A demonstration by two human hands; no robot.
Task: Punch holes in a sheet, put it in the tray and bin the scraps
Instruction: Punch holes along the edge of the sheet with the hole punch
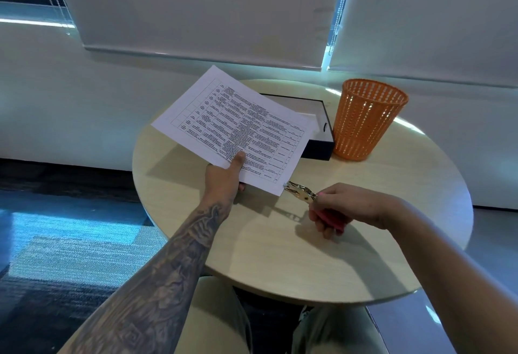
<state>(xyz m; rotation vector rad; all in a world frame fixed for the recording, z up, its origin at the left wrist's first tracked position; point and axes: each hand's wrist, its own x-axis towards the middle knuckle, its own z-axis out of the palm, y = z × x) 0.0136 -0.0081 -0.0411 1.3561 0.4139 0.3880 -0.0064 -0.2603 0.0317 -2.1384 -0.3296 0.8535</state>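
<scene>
My left hand [225, 177] pinches the near edge of a printed white sheet [235, 126], thumb on top, and holds it tilted above the round table [252, 241]. My right hand [347, 208] grips the red handles of a metal hole punch [301, 192]. The punch's jaws sit at the sheet's near right corner. A black tray [322, 132] with a white inside lies behind the sheet, partly hidden by it. An orange mesh bin [367, 121] stands to the right of the tray. No scraps are visible.
The pale wooden table stands close to a white wall with lowered blinds [210, 12]. Patterned carpet [56, 241] lies to the left. My knees [218, 320] are under the table's near edge.
</scene>
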